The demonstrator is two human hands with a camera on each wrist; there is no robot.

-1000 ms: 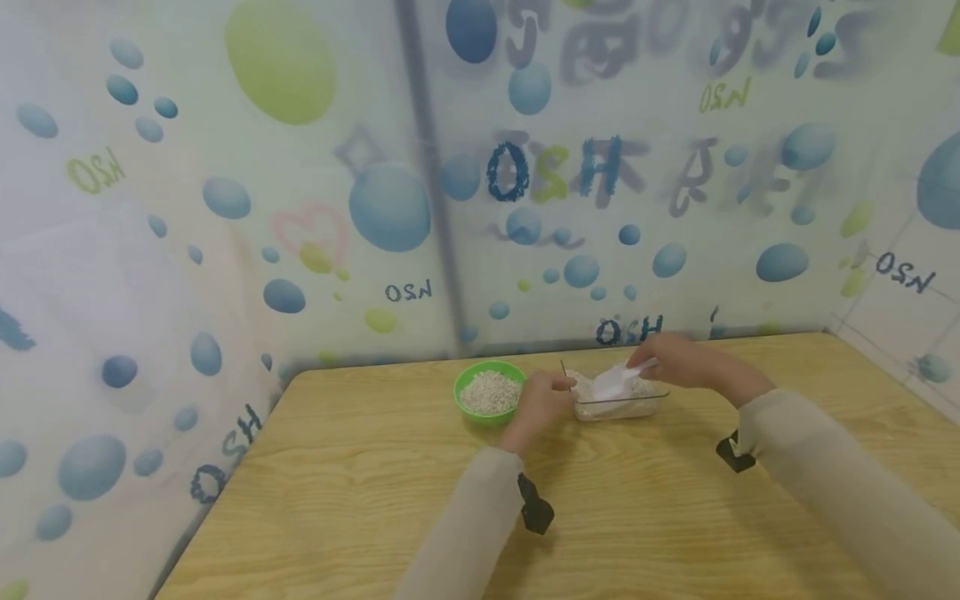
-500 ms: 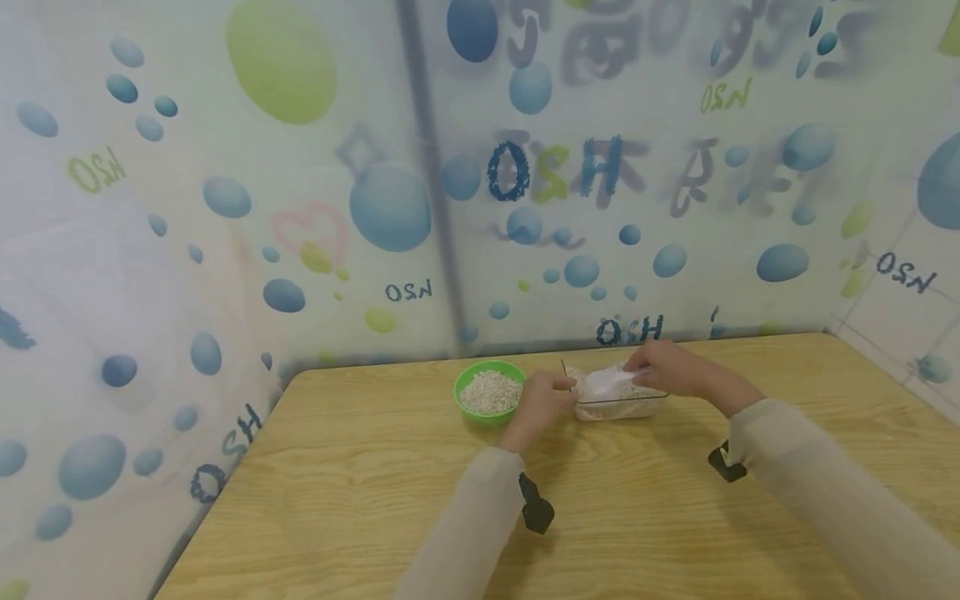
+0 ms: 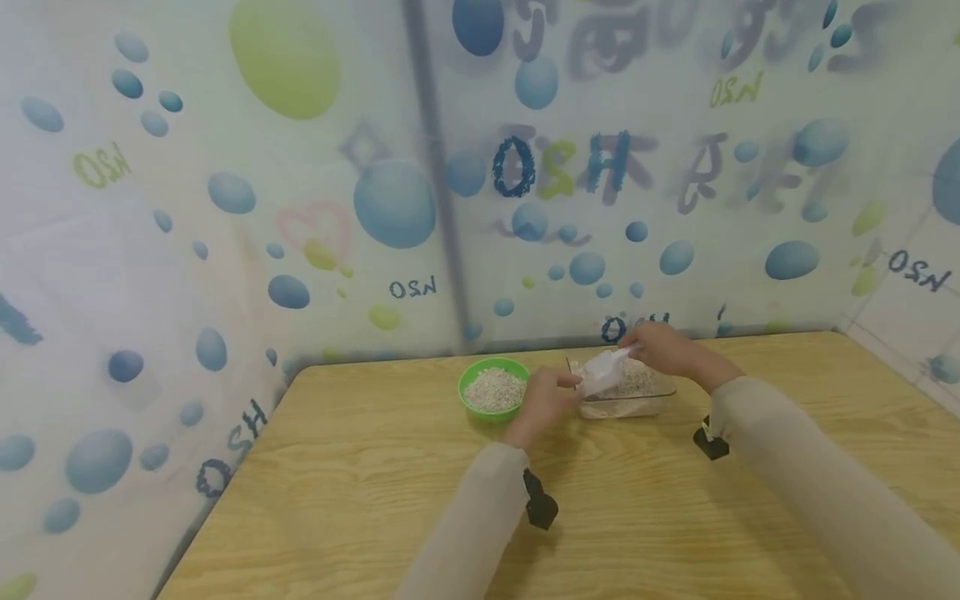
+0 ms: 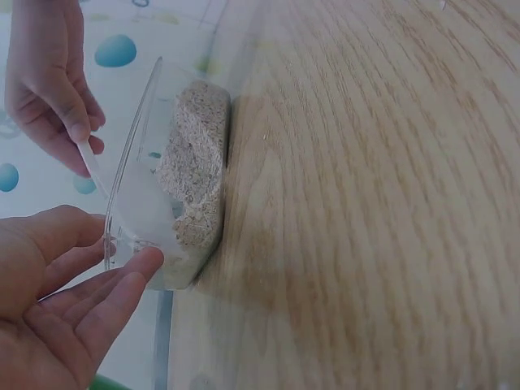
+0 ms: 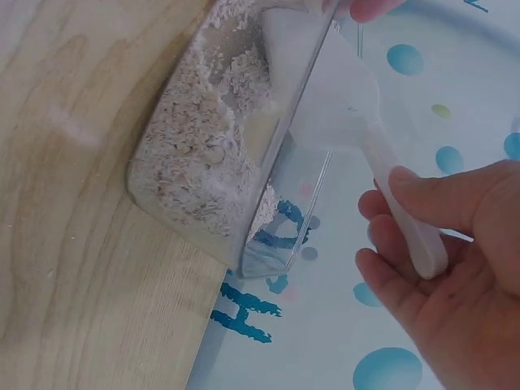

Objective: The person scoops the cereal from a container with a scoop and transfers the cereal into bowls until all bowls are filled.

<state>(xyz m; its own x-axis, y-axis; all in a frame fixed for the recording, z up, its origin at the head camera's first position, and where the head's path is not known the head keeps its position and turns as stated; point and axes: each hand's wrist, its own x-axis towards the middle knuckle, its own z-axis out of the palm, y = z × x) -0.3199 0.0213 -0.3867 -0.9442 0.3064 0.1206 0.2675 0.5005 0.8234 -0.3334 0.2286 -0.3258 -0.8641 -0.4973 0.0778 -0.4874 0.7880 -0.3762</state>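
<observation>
My right hand grips the handle of a white plastic scoop. The scoop's blade reaches down into a clear rectangular container at its left end. Pale flakes like oats lie in the container, with a hollow near the scoop. At that same end, my left hand pinches the container's rim between thumb and fingers. Left of this hand stands a green bowl heaped with similar flakes; the hand partly covers its right edge in the head view.
Both things stand near the back edge of a wooden table. Behind it hangs a pale curtain printed with blue and green ovals and letters. A dark wrist mount hangs below the left sleeve, another mount below the right.
The right hand has risen a little and moved left, and the scoop has tilted more steeply, blade toward the container's left end. The left hand keeps its place. The head view has shifted slightly.
</observation>
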